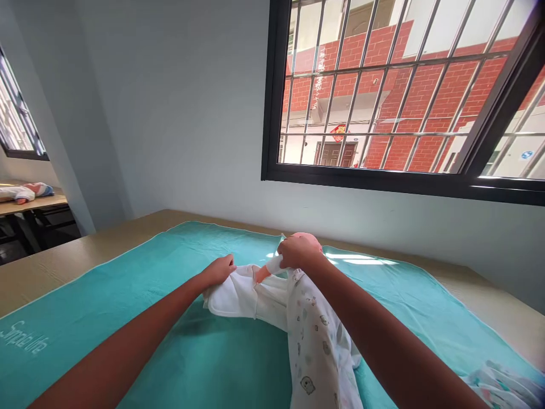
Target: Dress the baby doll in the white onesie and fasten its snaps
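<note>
A doll lies on a turquoise sheet (221,363). Its pinkish head (313,238) shows behind my right hand, and its small arm (262,275) points left. Around the doll is a white garment (313,341) with little animal prints; a plain white part of it (234,295) stretches to the left. My left hand (219,270) is closed on the edge of that plain part. Over the doll's upper body, my right hand (296,251) grips white cloth near the doll's arm. The doll's face and most of its body are hidden.
The sheet covers a wooden table (55,264) against a grey wall (191,113). A crumpled printed cloth (506,383) lies at the lower right. Above the table is a barred window (383,176). At the far left, another table (34,205) carries a striped cloth bundle (38,188).
</note>
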Tool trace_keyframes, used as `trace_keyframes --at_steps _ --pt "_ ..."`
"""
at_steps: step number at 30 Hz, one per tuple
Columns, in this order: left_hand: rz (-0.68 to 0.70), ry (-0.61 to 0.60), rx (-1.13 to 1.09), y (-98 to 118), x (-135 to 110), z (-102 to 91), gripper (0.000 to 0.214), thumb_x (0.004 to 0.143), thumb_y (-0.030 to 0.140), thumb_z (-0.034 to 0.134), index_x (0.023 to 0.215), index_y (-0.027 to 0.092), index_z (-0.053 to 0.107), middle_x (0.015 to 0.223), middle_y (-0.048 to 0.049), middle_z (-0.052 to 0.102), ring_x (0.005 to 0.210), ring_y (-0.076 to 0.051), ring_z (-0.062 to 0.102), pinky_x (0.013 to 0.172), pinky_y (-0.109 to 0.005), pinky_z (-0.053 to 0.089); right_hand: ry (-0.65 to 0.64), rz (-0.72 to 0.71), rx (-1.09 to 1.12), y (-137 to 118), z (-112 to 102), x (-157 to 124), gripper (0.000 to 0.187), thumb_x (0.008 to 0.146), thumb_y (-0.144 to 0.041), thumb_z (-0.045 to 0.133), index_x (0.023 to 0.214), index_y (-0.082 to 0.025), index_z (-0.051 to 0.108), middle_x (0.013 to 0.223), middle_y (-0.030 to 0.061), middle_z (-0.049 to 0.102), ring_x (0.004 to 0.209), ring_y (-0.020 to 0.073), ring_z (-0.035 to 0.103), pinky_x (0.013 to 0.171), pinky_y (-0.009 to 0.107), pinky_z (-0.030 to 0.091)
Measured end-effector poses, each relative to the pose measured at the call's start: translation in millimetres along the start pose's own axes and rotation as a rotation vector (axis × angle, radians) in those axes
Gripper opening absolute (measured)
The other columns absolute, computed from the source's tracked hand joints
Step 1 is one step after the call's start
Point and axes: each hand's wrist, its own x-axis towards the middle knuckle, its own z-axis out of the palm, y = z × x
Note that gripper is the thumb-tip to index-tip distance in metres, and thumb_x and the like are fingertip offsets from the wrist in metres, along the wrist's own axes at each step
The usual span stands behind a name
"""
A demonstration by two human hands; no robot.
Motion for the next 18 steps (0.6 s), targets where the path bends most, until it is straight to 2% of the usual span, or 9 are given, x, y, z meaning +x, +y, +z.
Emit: trace_keyframes --at_steps 3,6,9,12,15,18 --pt "0.008 0.020 0.027 -2.4 -3.9 4.3 0.016 0.091 0.030 0.042 0.078 0.022 0.047 0.077 -0.0001 0.061 0.072 -0.018 0.054 0.060 -0.026 0.030 -0.099 0.007 -0.156 -6.3 -0.5 -2.2 0.016 0.056 -0.015 0.079 0.051 -0.022 0.064 0.065 0.0082 0.065 0.076 0.0301 0.064 0.072 0.043 0.046" --pt "0.008 0.082 0.015 7.9 -7.3 5.3 0.016 0.092 0.030 0.040 0.079 0.022 0.045 0.076 -0.0004 0.059 0.069 -0.018 0.053 0.059 -0.028 0.028 -0.075 -0.055 -0.225 -22.2 9.6 -10.3 0.005 0.067 -0.022 0.074 0.071 -0.020 0.072 0.089 0.0148 0.069 0.092 0.0360 0.061 0.079 0.048 0.044" --pt "0.003 0.181 -0.056 33.8 -8.0 2.6 0.015 0.093 0.028 0.038 0.081 0.022 0.043 0.082 -0.0020 0.060 0.075 -0.019 0.053 0.062 -0.029 0.031 -0.034 -0.133 -0.210 -40.0 29.5 -17.2 0.019 0.078 -0.033 0.066 0.089 -0.019 0.073 0.101 0.0160 0.068 0.100 0.0357 0.058 0.086 0.049 0.041" --pt "-0.001 0.261 -0.174 66.0 -6.6 -0.2 0.013 0.093 0.024 0.040 0.080 0.022 0.043 0.091 -0.0034 0.061 0.086 -0.018 0.055 0.071 -0.028 0.036 0.001 -0.184 -0.163 -52.0 50.0 -18.3 0.023 0.085 -0.024 0.056 0.102 -0.019 0.070 0.104 0.0150 0.068 0.101 0.0322 0.058 0.091 0.047 0.039" --pt "-0.025 0.248 -0.330 88.6 -7.2 -1.6 0.011 0.088 0.021 0.049 0.077 0.020 0.046 0.091 -0.0036 0.062 0.088 -0.017 0.056 0.074 -0.026 0.040 0.002 -0.216 -0.119 -51.8 60.1 -18.5 0.027 0.081 -0.014 0.056 0.105 -0.018 0.069 0.107 0.0145 0.068 0.102 0.0312 0.058 0.089 0.043 0.041" --pt "-0.051 0.194 -0.508 97.1 -10.3 -4.0 0.009 0.079 0.015 0.059 0.084 0.019 0.053 0.099 -0.0049 0.064 0.087 -0.015 0.060 0.072 -0.024 0.045 0.008 -0.234 -0.071 -39.9 58.8 -24.8 0.027 0.081 -0.020 0.059 0.107 -0.020 0.067 0.107 0.0131 0.068 0.101 0.0302 0.059 0.085 0.040 0.043"
